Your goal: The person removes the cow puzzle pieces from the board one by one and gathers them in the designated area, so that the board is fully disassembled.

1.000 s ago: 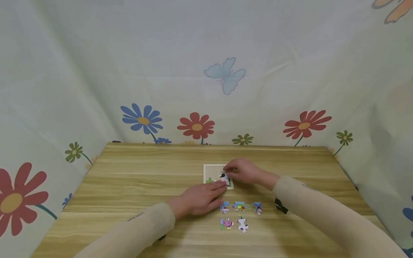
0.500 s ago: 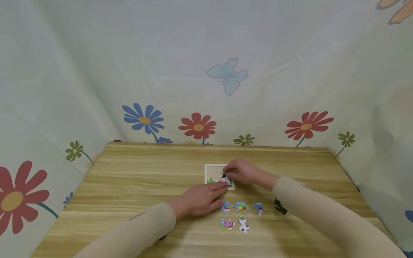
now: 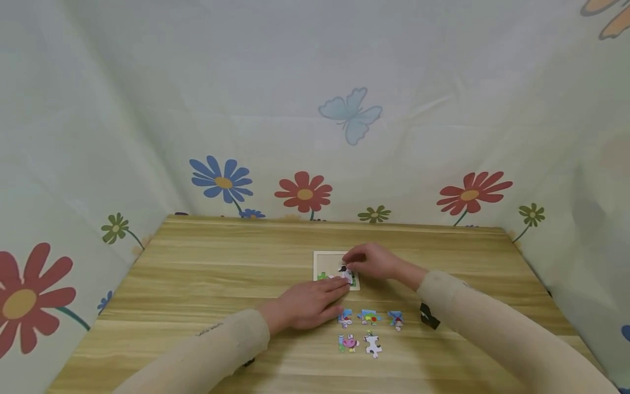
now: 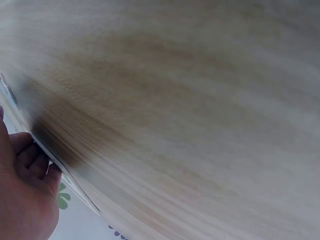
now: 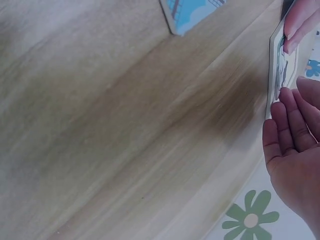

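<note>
The table (image 3: 236,246) bears the left hand (image 3: 307,305), fingers straight over the tray (image 3: 328,261); the right hand (image 3: 374,261) meets a white piece (image 3: 346,274) inside, pinch unclear. The tray is partly filled; five loose pieces (image 3: 369,317) lie outside, unplaced.
</note>
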`<state>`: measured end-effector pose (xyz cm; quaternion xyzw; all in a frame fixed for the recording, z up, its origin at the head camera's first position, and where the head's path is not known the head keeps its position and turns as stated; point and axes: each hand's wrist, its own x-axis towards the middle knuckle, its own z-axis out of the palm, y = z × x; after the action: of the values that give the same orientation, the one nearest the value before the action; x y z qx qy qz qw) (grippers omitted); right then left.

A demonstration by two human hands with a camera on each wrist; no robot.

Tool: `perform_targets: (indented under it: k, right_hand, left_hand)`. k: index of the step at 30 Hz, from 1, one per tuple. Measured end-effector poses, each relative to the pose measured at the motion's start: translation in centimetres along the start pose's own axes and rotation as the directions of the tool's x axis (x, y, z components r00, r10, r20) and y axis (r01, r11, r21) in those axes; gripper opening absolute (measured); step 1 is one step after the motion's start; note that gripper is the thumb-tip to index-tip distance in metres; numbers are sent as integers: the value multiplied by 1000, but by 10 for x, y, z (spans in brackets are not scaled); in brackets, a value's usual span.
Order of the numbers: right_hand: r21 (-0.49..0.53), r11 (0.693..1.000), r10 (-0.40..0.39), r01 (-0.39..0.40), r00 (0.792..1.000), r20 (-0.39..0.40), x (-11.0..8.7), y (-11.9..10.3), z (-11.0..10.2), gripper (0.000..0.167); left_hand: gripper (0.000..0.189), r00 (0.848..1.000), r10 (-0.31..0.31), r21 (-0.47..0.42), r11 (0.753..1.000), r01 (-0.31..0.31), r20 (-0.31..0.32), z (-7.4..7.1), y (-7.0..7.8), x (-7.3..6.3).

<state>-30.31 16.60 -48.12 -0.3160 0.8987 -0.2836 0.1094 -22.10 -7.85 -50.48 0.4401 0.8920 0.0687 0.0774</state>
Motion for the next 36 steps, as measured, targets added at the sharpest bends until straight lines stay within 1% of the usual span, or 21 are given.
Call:
perform_targets:
  k: [5, 12, 21, 28, 36]
  right_hand:
    - [53, 998, 37, -37, 999, -10, 0, 1, 0, 20]
    - [138, 986, 97, -93, 995, -28, 1, 5, 2, 18]
    - [204, 976, 83, -71, 995, -51, -1, 8, 4, 18]
    - [213, 977, 36, -21, 997, -66, -3, 11, 3, 14]
    - [277, 961, 42, -17, 996, -85, -6, 13, -5, 16]
  left_hand:
    - [63, 1000, -5, 5, 1000, 5, 2, 1, 0, 1]
    - [62, 1000, -9, -6, 1000, 9, -3, 2, 1, 1]
    - [63, 1000, -16, -13, 1000, 17, 1, 0, 3, 0]
    - [62, 1000, -21, -21, 1000, 21, -4, 0, 4, 1]
    - [63, 1000, -24, -16, 1000, 24, -5, 2, 3, 1]
